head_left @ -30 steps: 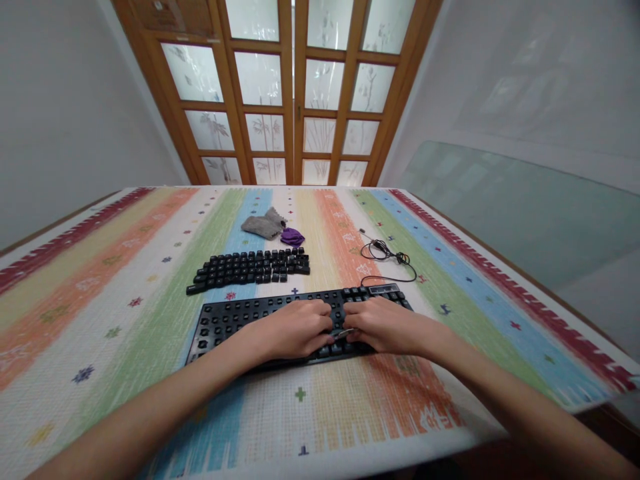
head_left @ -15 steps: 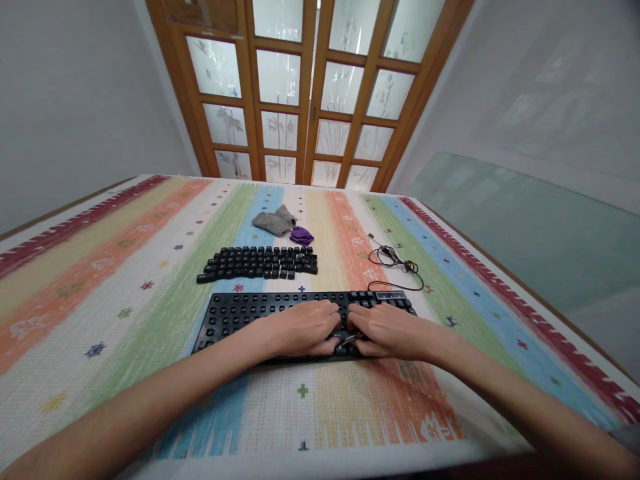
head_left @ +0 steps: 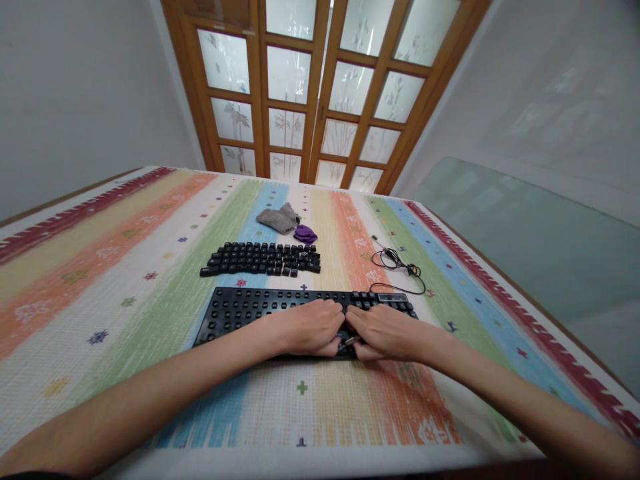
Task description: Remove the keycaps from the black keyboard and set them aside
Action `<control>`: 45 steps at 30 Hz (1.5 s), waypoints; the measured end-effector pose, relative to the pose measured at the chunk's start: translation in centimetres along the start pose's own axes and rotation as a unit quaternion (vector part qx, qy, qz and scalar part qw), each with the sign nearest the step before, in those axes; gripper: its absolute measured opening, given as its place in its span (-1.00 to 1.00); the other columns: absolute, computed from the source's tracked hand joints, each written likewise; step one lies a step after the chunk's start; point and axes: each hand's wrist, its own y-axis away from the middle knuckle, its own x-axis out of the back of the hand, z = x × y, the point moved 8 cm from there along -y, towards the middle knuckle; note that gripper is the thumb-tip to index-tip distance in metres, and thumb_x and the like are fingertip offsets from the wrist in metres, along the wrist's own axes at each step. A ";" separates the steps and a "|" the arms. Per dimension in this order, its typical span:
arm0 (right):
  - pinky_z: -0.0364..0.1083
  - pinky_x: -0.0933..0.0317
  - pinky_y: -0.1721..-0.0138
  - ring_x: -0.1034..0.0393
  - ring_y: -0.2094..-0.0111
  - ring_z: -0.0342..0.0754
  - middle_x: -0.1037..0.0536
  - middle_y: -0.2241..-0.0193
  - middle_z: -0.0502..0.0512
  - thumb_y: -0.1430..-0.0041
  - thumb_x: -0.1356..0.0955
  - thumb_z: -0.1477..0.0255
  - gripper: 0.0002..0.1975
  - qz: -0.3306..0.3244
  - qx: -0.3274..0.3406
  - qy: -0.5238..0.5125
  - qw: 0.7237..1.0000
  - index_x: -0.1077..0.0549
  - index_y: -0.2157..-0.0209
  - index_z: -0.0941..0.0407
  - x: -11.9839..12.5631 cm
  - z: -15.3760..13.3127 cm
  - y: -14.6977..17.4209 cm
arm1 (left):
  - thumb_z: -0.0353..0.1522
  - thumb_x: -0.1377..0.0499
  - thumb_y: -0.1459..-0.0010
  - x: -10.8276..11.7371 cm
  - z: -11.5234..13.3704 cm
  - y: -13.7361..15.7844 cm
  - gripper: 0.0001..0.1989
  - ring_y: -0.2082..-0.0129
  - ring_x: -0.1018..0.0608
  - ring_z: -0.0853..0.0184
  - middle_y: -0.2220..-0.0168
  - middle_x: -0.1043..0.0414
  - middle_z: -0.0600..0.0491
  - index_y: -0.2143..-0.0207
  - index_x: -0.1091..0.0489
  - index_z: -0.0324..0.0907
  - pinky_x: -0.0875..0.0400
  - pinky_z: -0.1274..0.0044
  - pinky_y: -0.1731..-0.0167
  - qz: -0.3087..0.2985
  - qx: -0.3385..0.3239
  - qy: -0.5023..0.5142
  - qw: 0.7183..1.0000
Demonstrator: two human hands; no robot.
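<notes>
A black keyboard (head_left: 240, 298) lies on the table; its left and middle parts show bare switches, while keycaps sit on its right end. My left hand (head_left: 315, 327) rests on the right-middle of the keyboard, fingers curled and closed; what lies under them is hidden. Close beside it, my right hand (head_left: 385, 331) is closed on a thin metal tool (head_left: 351, 341), whose shiny tip points left, low over the keys. The tool's exact kind does not show. Behind the keyboard, removed black keycaps (head_left: 260, 259) stand in rows.
A grey cloth (head_left: 277, 219) and a purple cloth (head_left: 305, 234) lie behind the keycaps. The keyboard's black cable (head_left: 395, 261) is coiled at the back right. A striped tablecloth (head_left: 150, 320) covers the table. Wooden glass-paned doors (head_left: 307, 100) stand beyond it.
The camera view has shifted slightly. Both hands stay at the same place on the keyboard, with the metal tool still in the right one.
</notes>
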 end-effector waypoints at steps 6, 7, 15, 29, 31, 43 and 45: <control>-0.07 -0.07 0.51 -0.39 0.50 0.00 -0.53 0.35 0.25 -0.17 -0.24 0.46 -0.80 -0.005 0.015 -0.012 1.000 -0.40 0.23 0.26 -0.2 0.1 -0.3 | -0.35 -0.10 -0.21 -0.2 0.0 -0.1 -0.87 0.36 -0.43 0.22 0.34 -0.44 -0.09 0.35 -0.34 -0.26 -0.32 0.44 0.29 -0.011 0.014 -0.009 1.000; -0.07 -0.07 0.51 -0.39 0.51 0.01 -0.53 0.35 0.25 -0.17 -0.24 0.45 -0.80 -0.003 0.021 -0.013 1.000 -0.40 0.23 0.26 -0.1 0.1 -0.3 | -0.35 -0.10 -0.22 -0.2 0.0 -0.1 -0.86 0.36 -0.43 0.21 0.33 -0.44 -0.10 0.34 -0.33 -0.26 -0.33 0.43 0.28 -0.010 0.013 -0.010 1.000; -0.06 -0.06 0.52 -0.37 0.54 -0.01 -0.55 0.32 0.29 -0.14 -0.25 0.46 -0.77 -0.029 0.028 -0.005 0.999 -0.43 0.22 0.29 0.2 0.0 -0.6 | -0.34 -0.06 -0.24 -0.1 0.1 0.2 -0.87 0.32 -0.43 0.18 0.30 -0.42 -0.13 0.32 -0.28 -0.24 -0.32 0.40 0.27 0.007 0.007 0.011 1.000; -0.08 0.02 0.54 -0.36 0.55 -0.05 -0.55 0.36 0.20 -0.20 -0.27 0.44 -0.83 0.004 0.044 0.002 0.999 -0.43 0.27 0.25 1.2 -0.1 0.2 | -0.36 0.03 -0.34 0.7 0.4 1.0 -0.81 0.32 -0.43 0.20 0.32 -0.40 -0.08 0.30 -0.30 -0.24 -0.33 0.40 0.27 0.037 -0.005 0.023 0.999; -0.08 -0.02 0.52 -0.35 0.53 -0.06 -0.54 0.34 0.19 -0.22 -0.28 0.42 -0.83 0.027 0.047 -0.014 0.998 -0.42 0.26 0.24 1.7 0.2 0.6 | -0.36 0.04 -0.35 1.4 0.1 1.4 -0.80 0.29 -0.43 0.20 0.30 -0.41 -0.09 0.28 -0.31 -0.25 -0.34 0.39 0.22 0.058 -0.011 0.033 0.998; -0.12 -0.03 0.43 -0.32 0.39 -0.11 -0.45 0.13 0.20 -0.33 -0.29 0.40 -0.78 0.191 -0.042 -0.076 0.978 -0.46 0.08 0.19 4.4 4.3 -1.8 | -0.30 0.01 -0.39 4.4 -5.9 4.3 -0.74 0.17 -0.46 0.21 0.15 -0.41 -0.10 0.06 -0.35 -0.29 -0.37 0.40 0.11 0.092 0.099 0.018 0.991; -0.13 0.01 0.45 -0.30 0.40 -0.12 -0.43 0.10 0.21 -0.32 -0.29 0.40 -0.79 0.204 -0.073 -0.069 0.974 -0.48 0.09 0.18 4.5 4.8 -2.6 | -0.31 0.03 -0.39 4.7 -7.4 5.9 -0.73 0.16 -0.46 0.22 0.15 -0.41 -0.09 0.03 -0.35 -0.27 -0.38 0.39 0.11 0.097 0.120 0.013 0.988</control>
